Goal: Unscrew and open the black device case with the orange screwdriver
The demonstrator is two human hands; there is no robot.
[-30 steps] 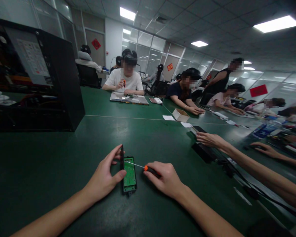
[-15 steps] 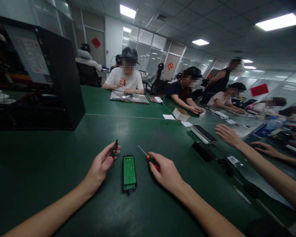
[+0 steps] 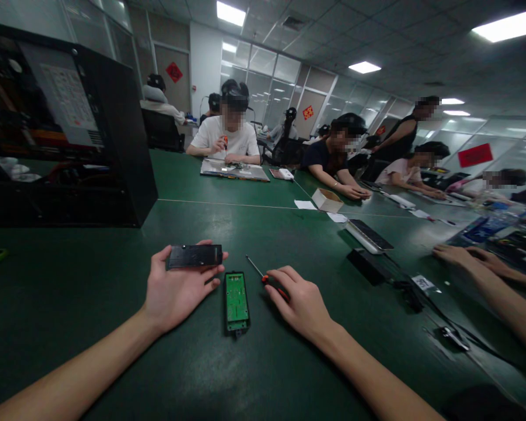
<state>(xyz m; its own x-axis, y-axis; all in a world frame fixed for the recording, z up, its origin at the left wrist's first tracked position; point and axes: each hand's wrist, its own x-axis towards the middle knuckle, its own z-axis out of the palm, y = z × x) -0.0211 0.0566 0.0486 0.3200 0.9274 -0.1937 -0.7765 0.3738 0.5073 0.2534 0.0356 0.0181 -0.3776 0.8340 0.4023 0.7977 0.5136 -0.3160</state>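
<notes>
Since the preceding frame, the black cover (image 3: 195, 256) has been turned from on edge to broadside, and a co-worker's hand (image 3: 453, 255) has been drawn farther from the white strip (image 3: 370, 235). The cover is held above the tabletop (image 3: 193, 380) by the left hand (image 3: 175, 292), palm upward, with the thumb at one end and the fingers behind and below. The screwdriver (image 3: 276, 286) is gripped by its handle in the right hand (image 3: 300, 298), fingers closed around it; its shaft is pointed forward and to the left, clear of the circuit board. The open black housing (image 3: 237, 328) is set on the tabletop between the two hands, touched by neither, with the green circuit board (image 3: 236, 298) exposed.

Space at far left is occupied by a computer case (image 3: 142, 146). On the right, the surface is obstructed by a black block (image 3: 369, 266), cables (image 3: 409, 298) and a labelled packet (image 3: 425, 284), all well apart from the housing; the right edge is crossed by a co-worker's forearm (image 3: 504, 298). Farther forward, a small box (image 3: 327, 200) is placed near paper sheets (image 3: 304, 204). Across the table, a flat panel (image 3: 249, 171) is being handled by a co-worker (image 3: 241, 137).
</notes>
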